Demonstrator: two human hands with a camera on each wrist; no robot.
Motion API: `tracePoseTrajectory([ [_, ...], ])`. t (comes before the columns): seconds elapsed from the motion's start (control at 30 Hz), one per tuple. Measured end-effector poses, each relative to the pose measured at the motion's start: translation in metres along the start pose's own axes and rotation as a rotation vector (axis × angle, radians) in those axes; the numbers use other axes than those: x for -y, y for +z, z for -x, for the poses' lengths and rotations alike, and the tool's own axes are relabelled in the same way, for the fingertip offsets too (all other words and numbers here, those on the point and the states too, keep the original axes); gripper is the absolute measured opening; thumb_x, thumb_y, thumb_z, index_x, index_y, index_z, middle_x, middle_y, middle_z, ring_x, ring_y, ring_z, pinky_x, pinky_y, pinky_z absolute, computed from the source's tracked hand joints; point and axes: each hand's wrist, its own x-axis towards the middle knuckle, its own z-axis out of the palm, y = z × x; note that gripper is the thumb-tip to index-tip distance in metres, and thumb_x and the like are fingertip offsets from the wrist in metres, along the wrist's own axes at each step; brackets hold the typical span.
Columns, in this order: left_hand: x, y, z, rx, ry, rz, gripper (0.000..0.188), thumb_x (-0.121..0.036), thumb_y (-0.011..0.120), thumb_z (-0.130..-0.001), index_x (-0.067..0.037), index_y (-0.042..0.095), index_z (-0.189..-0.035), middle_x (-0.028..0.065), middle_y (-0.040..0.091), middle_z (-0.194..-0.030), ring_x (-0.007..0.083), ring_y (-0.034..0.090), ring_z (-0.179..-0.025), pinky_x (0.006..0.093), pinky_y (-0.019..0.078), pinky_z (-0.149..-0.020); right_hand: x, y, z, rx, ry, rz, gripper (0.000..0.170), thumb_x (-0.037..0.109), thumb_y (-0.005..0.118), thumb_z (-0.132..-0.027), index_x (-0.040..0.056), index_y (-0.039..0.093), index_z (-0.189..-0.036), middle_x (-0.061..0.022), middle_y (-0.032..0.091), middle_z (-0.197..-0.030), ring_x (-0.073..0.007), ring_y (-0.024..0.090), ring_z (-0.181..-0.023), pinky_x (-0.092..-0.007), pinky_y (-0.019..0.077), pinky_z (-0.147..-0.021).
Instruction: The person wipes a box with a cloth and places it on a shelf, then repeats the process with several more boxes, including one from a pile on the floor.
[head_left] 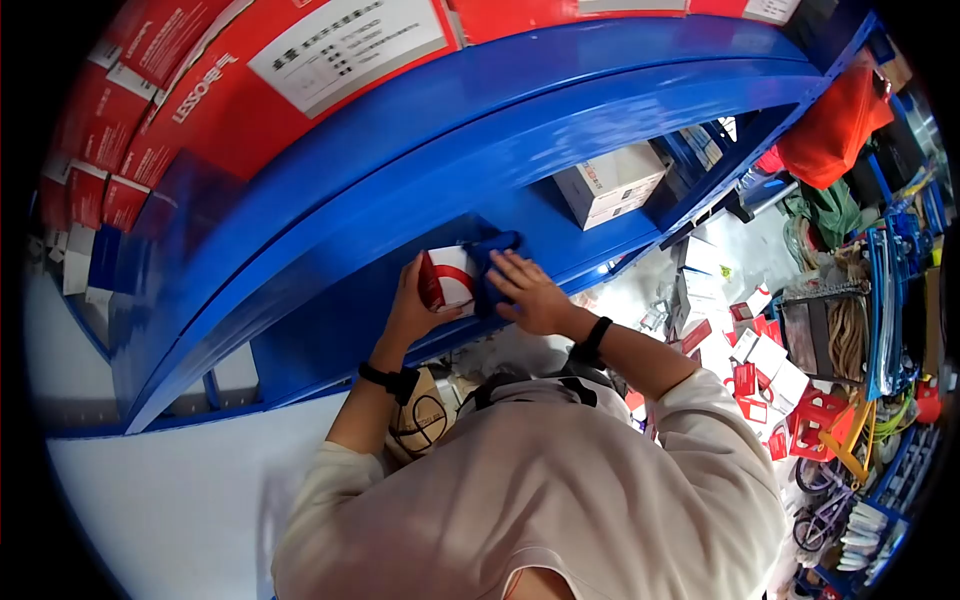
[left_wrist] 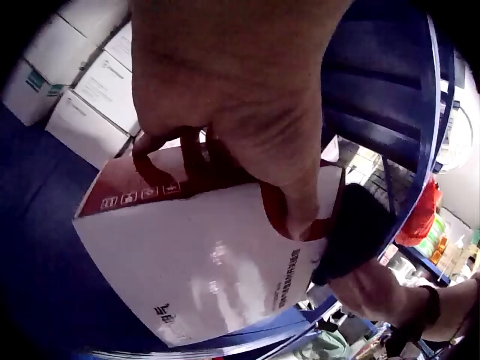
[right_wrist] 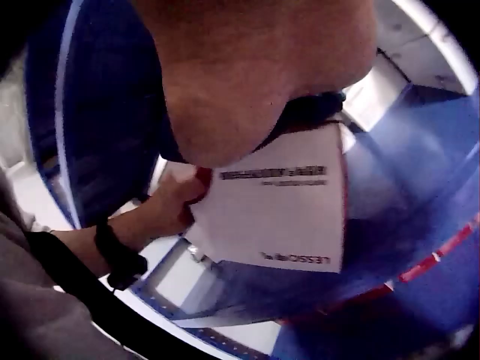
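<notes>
My left hand (head_left: 408,312) grips a red and white cardboard box (head_left: 452,277) over a blue shelf. In the left wrist view, the thumb lies over the white face of the box (left_wrist: 202,262) and the fingers bend over its red side. My right hand (head_left: 532,292) lies with fairly straight fingers on a dark blue cloth (head_left: 494,244). That cloth (left_wrist: 355,225) rests against the end of the box. In the right wrist view, the right hand (right_wrist: 232,97) covers most of the cloth, and dark print shows on the box's white face.
A blue shelf beam (head_left: 420,150) arches in front, with large red cartons (head_left: 230,90) above it. White boxes (head_left: 612,182) stand farther right on the lower shelf. On the floor to the right lie several red and white boxes (head_left: 760,370). A red bag (head_left: 838,130) hangs beyond the shelf end.
</notes>
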Motion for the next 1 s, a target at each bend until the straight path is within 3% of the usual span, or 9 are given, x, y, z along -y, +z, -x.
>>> tracePoseTrajectory([
  [0.17, 0.011, 0.0, 0.017, -0.054, -0.133, 0.054, 0.128, -0.032, 0.101, -0.06, -0.004, 0.021, -0.157, 0.0217, 0.041, -0.146, 0.0379, 0.048, -0.136, 0.0466, 0.049, -0.108, -0.017, 0.017, -0.011, -0.017, 0.113, -0.122, 0.06, 0.039, 0.056, -0.102, 0.0087, 0.044, -0.153, -0.0227, 0.019, -0.168, -0.0475, 0.017, -0.154, -0.0546, 0.023, -0.123],
  [0.37, 0.056, 0.017, 0.033, -0.078, -0.034, 0.231, 0.115, -0.029, 0.096, -0.069, -0.002, 0.024, -0.154, 0.021, 0.041, -0.146, 0.0394, 0.048, -0.135, 0.046, 0.0459, -0.11, 0.062, 0.013, -0.057, 0.092, -0.142, 0.125, 0.056, 0.038, 0.055, -0.102, 0.0097, 0.05, -0.15, -0.0217, 0.028, -0.165, -0.0455, 0.016, -0.155, -0.0557, 0.0211, -0.124],
  [0.43, 0.09, 0.02, 0.045, -0.071, 0.001, -0.068, 0.104, -0.03, 0.091, -0.077, -0.001, 0.027, -0.153, 0.021, 0.041, -0.15, 0.0367, 0.047, -0.137, 0.0455, 0.0424, -0.113, 0.09, 0.018, -0.068, 0.032, -0.395, -0.035, 0.055, 0.037, 0.055, -0.102, 0.0108, 0.051, -0.15, -0.0189, 0.028, -0.165, -0.0408, 0.02, -0.155, -0.0581, 0.0241, -0.122],
  [0.5, 0.168, 0.057, 0.045, 0.017, -0.415, 1.671, 0.096, -0.027, 0.086, -0.084, -0.005, 0.026, -0.156, 0.0194, 0.038, -0.156, 0.0348, 0.039, -0.145, 0.0454, 0.037, -0.119, 0.097, 0.019, -0.075, 0.049, -0.406, -0.034, 0.055, 0.039, 0.054, -0.102, 0.0146, 0.05, -0.151, -0.0176, 0.028, -0.166, -0.0404, 0.019, -0.155, -0.0577, 0.0226, -0.123],
  [0.63, 0.029, -0.011, 0.051, -0.043, 0.002, 0.345, 0.107, -0.028, 0.092, -0.077, 0.0, 0.024, -0.155, 0.022, 0.045, -0.15, 0.0331, 0.05, -0.136, 0.0443, 0.0437, -0.112, 0.066, 0.022, -0.074, 0.105, -0.186, 0.117, 0.058, 0.041, 0.054, -0.103, 0.0229, 0.043, -0.156, -0.0135, 0.023, -0.169, -0.0399, 0.019, -0.156, -0.0566, 0.0261, -0.122],
  [0.67, 0.03, -0.02, 0.061, 0.003, -0.28, 0.264, 0.117, -0.03, 0.096, -0.07, 0.003, 0.022, -0.154, 0.0231, 0.052, -0.142, 0.0329, 0.057, -0.128, 0.0429, 0.0473, -0.107, 0.05, 0.023, -0.071, 0.105, -0.191, 0.116, 0.058, 0.041, 0.054, -0.103, 0.0229, 0.043, -0.156, -0.0135, 0.023, -0.169, -0.0399, 0.019, -0.156, -0.0566, 0.0261, -0.122],
  [0.77, 0.057, -0.012, 0.076, -0.011, -0.29, 0.237, 0.124, -0.033, 0.098, -0.067, 0.006, 0.019, -0.154, 0.0231, 0.057, -0.136, 0.0341, 0.06, -0.123, 0.0424, 0.0489, -0.105, 0.017, 0.026, -0.056, 0.123, 0.018, -0.055, 0.064, 0.043, 0.055, -0.103, 0.0254, 0.033, -0.161, -0.0153, 0.017, -0.17, -0.0421, 0.018, -0.155, -0.0557, 0.0279, -0.121],
  [0.83, 0.062, -0.011, 0.08, 0.008, -0.359, 0.297, 0.125, -0.031, 0.099, -0.065, 0.001, 0.019, -0.156, 0.0224, 0.049, -0.146, 0.0351, 0.05, -0.135, 0.0459, 0.0455, -0.109, 0.011, 0.026, -0.051, 0.195, 0.268, -0.589, 0.071, 0.047, 0.056, -0.103, 0.0282, 0.023, -0.164, -0.0207, 0.012, -0.17, -0.0459, 0.017, -0.155, -0.0537, 0.0296, -0.12],
  [1.0, 0.016, -0.033, 0.062, -0.092, 0.048, -0.286, 0.139, -0.047, 0.095, -0.065, -0.004, 0.007, -0.164, 0.0277, 0.016, -0.166, 0.0391, 0.022, -0.154, 0.0595, 0.0298, -0.119, 0.008, 0.057, -0.044, 0.123, 0.316, -0.901, 0.072, 0.048, 0.048, -0.107, 0.0194, 0.017, -0.166, -0.0233, 0.023, -0.167, -0.0357, 0.028, -0.153, -0.0406, 0.0254, -0.123],
])
